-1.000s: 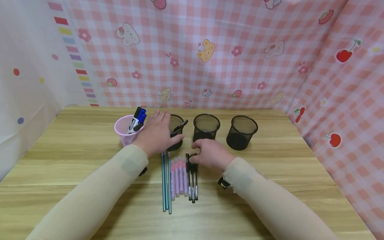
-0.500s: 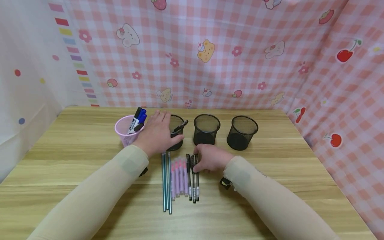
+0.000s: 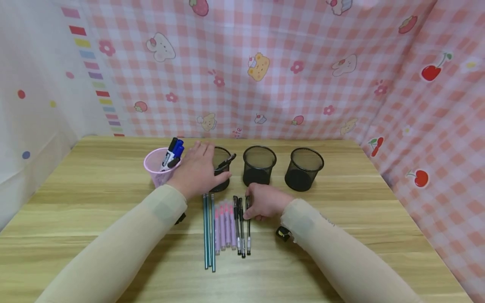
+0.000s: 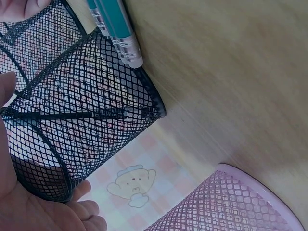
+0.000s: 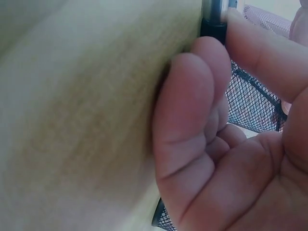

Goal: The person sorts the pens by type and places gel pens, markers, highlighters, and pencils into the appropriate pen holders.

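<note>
My left hand (image 3: 195,170) holds a black mesh pen cup (image 4: 96,96), fingers around its far side and thumb at the near side. One black pen (image 3: 227,161) leans inside that cup. Lower right, my right hand (image 3: 270,200) pinches the upper part of a clear-barrelled black gel pen (image 3: 249,235) between thumb and fingers, low over the table. Two similar gel pens (image 3: 242,231) lie just to its left. In the right wrist view the pinched pen (image 5: 214,29) shows at the fingertips; the rest is out of frame.
Several pink-purple pens (image 3: 228,229) and three teal pencils (image 3: 206,240) lie left of the gel pens. A pink mesh cup (image 3: 161,179) holds several markers (image 3: 171,156). Two more black mesh cups, a middle one (image 3: 259,174) and a right one (image 3: 301,179), stand behind.
My right hand has come down onto the rightmost gel pen, which now lies apart from the other two. The left hand stays on its cup.
</note>
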A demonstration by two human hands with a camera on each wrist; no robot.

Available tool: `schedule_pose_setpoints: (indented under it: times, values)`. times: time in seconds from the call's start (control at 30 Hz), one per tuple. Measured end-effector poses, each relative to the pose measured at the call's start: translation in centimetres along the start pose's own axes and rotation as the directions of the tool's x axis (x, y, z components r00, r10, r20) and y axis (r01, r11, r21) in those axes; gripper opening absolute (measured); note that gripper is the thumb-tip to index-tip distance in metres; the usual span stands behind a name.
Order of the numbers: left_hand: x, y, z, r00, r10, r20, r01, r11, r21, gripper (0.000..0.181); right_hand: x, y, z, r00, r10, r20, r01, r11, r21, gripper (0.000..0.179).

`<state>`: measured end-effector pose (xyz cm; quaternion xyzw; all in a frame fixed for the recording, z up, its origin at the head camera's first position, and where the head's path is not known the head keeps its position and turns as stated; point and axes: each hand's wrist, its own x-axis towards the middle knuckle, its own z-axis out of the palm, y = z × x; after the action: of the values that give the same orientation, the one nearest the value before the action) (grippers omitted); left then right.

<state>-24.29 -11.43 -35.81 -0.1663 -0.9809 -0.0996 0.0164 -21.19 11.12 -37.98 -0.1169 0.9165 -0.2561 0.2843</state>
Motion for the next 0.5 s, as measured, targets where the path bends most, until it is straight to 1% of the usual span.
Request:
schedule_pose_setpoints:
  times: [0.17, 0.5]
  values:
    - [-0.07, -0.03, 0.02, 1.0, -0.007, 0.005, 0.007, 1.0, 0.001, 0.108, 0.09, 0.06, 0.06, 1.0, -0.001, 0.0, 0.001, 1.0, -0.001, 0.06]
    - [0.07, -0.03, 0.13, 1.0, -0.002, 0.0, 0.002, 1.0, 0.006, 0.107, 0.28, 0.24, -0.01, 1.0, 0.013, 0.008, -0.014, 1.0, 0.016, 0.059]
